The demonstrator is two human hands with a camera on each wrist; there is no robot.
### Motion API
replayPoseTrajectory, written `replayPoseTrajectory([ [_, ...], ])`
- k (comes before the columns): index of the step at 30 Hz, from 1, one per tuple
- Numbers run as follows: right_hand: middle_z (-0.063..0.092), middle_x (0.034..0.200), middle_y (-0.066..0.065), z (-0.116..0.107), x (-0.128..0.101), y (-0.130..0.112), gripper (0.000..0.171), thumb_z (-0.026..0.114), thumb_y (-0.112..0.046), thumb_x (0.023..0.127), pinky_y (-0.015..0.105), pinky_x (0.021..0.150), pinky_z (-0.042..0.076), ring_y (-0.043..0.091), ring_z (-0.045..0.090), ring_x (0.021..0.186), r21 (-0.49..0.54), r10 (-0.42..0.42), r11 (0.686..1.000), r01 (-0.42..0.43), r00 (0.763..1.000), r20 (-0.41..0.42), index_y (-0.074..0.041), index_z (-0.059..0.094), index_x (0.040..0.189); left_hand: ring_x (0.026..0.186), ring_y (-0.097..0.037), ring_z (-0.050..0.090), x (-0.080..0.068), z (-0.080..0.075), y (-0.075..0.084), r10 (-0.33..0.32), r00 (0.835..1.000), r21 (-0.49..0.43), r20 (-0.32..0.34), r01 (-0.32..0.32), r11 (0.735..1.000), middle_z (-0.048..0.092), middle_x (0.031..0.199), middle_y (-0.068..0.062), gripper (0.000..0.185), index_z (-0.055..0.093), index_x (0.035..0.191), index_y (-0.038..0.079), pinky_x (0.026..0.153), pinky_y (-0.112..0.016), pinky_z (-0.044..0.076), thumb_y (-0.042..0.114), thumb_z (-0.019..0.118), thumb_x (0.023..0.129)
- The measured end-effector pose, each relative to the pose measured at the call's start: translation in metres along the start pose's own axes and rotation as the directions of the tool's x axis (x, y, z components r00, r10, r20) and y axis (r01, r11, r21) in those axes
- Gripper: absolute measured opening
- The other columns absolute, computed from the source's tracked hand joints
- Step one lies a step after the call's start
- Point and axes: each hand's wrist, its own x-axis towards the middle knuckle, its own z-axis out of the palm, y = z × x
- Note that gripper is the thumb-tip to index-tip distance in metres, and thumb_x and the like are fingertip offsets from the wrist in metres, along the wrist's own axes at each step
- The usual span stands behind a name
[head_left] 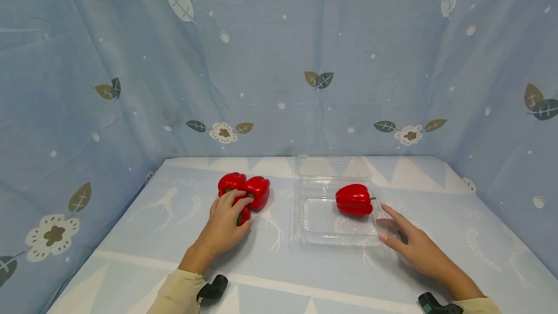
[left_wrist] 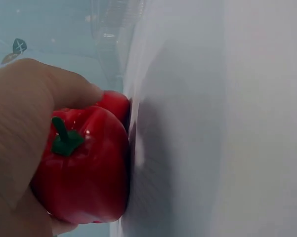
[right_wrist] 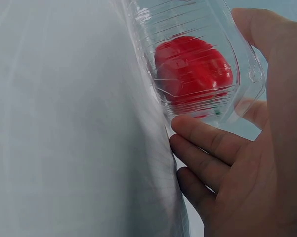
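Note:
My left hand [head_left: 224,224] curls round a red bell pepper [head_left: 244,215] with a green stem, at the left of the table. In the left wrist view, thumb and fingers lie on either side of this pepper [left_wrist: 89,168]. Two more red bell peppers sit just beyond the hand, one at left [head_left: 231,181] and one at right [head_left: 260,193]. A clear plastic clamshell box [head_left: 320,214] lies with its lid raised toward the back, and one red bell pepper [head_left: 354,200] lies on its side in it. My right hand [head_left: 416,248] is at the box's right side, fingers loosely extended; contact is hard to tell.
The table [head_left: 144,256] has a pale blue and white patterned cover. Blue curtains [head_left: 279,62] with leaves and flowers enclose the back and both sides. The box's lid [head_left: 333,166] reaches the table's back edge. Each wrist wears a black device.

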Motion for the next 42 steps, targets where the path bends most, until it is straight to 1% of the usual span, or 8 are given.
replayPoseTrajectory([
  [5, 0.053, 0.136, 0.011, 0.0, 0.0, 0.002, 0.079, 0.057, -0.054, 0.089, 0.073, 0.092, 0.029, 0.041, 0.039, 0.131, 0.007, 0.005, 1.0, -0.005, 1.0, 0.008, -0.03, 0.016, 0.153, 0.13, -0.026, 0.036, -0.002, -0.001, -0.001, 0.011, 1.0, 0.05, 0.018, -0.012, 0.999, 0.046, 0.136, -0.005, 0.073, 0.054, 0.133, 0.017, 0.1, -0.062, 0.031, 0.025, 0.085, 0.066],
  [10, 0.053, 0.136, 0.011, 0.0, 0.0, 0.003, 0.079, 0.057, -0.055, 0.089, 0.073, 0.091, 0.03, 0.041, 0.039, 0.131, 0.004, 0.005, 1.0, -0.005, 1.0, 0.01, -0.031, 0.016, 0.152, 0.129, -0.028, 0.035, -0.003, -0.001, -0.003, 0.004, 0.999, 0.101, 0.033, -0.007, 0.995, 0.044, 0.138, -0.003, 0.081, 0.05, 0.137, 0.022, 0.093, -0.06, 0.037, 0.026, 0.086, 0.065],
  [14, 0.054, 0.136, 0.01, 0.0, 0.001, 0.003, 0.079, 0.056, -0.055, 0.089, 0.071, 0.093, 0.032, 0.04, 0.04, 0.13, 0.005, -0.003, 1.0, 0.003, 1.0, 0.006, -0.031, 0.016, 0.152, 0.129, -0.029, 0.035, -0.003, -0.002, -0.004, -0.001, 0.999, 0.12, 0.037, -0.004, 0.993, 0.044, 0.139, -0.003, 0.086, 0.047, 0.139, 0.025, 0.09, -0.059, 0.038, 0.027, 0.087, 0.063],
  [19, 0.054, 0.135, 0.01, -0.001, 0.001, 0.001, 0.078, 0.056, -0.055, 0.089, 0.072, 0.093, 0.029, 0.04, 0.039, 0.131, 0.005, -0.002, 1.0, 0.002, 1.0, 0.007, -0.031, 0.016, 0.152, 0.131, -0.028, 0.032, -0.003, -0.004, -0.005, -0.028, 0.996, 0.128, 0.08, 0.018, 0.992, 0.041, 0.141, -0.002, 0.094, 0.042, 0.143, 0.028, 0.09, -0.059, 0.038, 0.029, 0.088, 0.061],
  [24, 0.054, 0.135, 0.009, -0.001, 0.0, 0.001, 0.077, 0.056, -0.054, 0.09, 0.072, 0.094, 0.029, 0.04, 0.039, 0.131, 0.016, -0.003, 1.0, 0.003, 1.0, 0.007, -0.032, 0.016, 0.152, 0.132, -0.029, 0.03, -0.004, -0.005, -0.007, -0.038, 0.992, 0.115, 0.116, 0.025, 0.993, 0.038, 0.143, -0.001, 0.097, 0.039, 0.143, 0.029, 0.09, -0.058, 0.037, 0.03, 0.089, 0.06],
  [33, 0.054, 0.135, 0.01, -0.001, -0.001, 0.001, 0.078, 0.056, -0.054, 0.09, 0.072, 0.093, 0.029, 0.04, 0.039, 0.131, 0.01, 0.002, 1.0, -0.002, 1.0, 0.006, -0.03, 0.016, 0.152, 0.131, -0.028, 0.031, -0.004, -0.003, -0.012, -0.059, 0.995, 0.072, 0.078, 0.053, 0.996, 0.038, 0.143, -0.001, 0.089, 0.042, 0.137, 0.019, 0.086, -0.052, 0.035, 0.032, 0.088, 0.062],
  [38, 0.054, 0.135, 0.01, -0.001, -0.001, 0.001, 0.079, 0.056, -0.054, 0.089, 0.073, 0.094, 0.028, 0.04, 0.039, 0.131, 0.002, -0.007, 1.0, 0.007, 1.0, -0.005, -0.029, 0.017, 0.153, 0.129, -0.028, 0.032, -0.005, -0.004, -0.012, -0.091, 0.993, 0.052, 0.074, 0.087, 0.995, 0.038, 0.142, -0.006, 0.093, 0.042, 0.139, 0.021, 0.09, -0.053, 0.033, 0.035, 0.089, 0.06],
  [42, 0.055, 0.135, 0.01, -0.001, -0.001, 0.002, 0.079, 0.056, -0.054, 0.09, 0.073, 0.094, 0.027, 0.041, 0.039, 0.131, -0.006, -0.015, 1.0, 0.015, 1.0, -0.012, -0.029, 0.017, 0.153, 0.125, -0.028, 0.035, -0.006, -0.005, -0.012, -0.111, 0.991, 0.026, 0.069, 0.109, 0.994, 0.041, 0.137, -0.008, 0.095, 0.042, 0.141, 0.024, 0.091, -0.052, 0.032, 0.037, 0.089, 0.06],
])
